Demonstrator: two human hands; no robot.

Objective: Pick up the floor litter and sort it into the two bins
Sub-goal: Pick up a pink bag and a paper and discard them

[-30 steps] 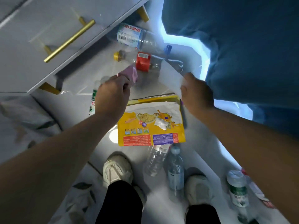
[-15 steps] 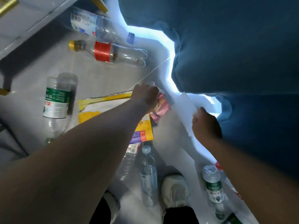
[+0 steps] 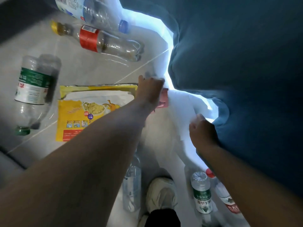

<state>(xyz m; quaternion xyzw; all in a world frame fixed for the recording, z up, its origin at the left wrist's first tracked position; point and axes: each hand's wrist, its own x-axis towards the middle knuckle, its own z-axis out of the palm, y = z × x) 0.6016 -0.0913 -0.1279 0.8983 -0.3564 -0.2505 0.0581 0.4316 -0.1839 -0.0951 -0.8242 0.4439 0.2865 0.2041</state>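
My left hand grips a small pink wrapper beside the edge of a big blue bag. My right hand pinches a white sheet of paper at the bag's lower edge. On the floor lie a yellow food packet, a red-labelled bottle, a green-labelled bottle and a large clear bottle with a blue cap. The bins themselves I cannot make out.
More bottles lie by my white shoe: a clear one to its left, a green-labelled one and a red-capped one to its right. A patterned rug edge sits at the lower left.
My left hand carried the pink wrapper from near the bottles rightward to the blue bag. My right hand kept the white paper and moved lower right. The camera swung right.
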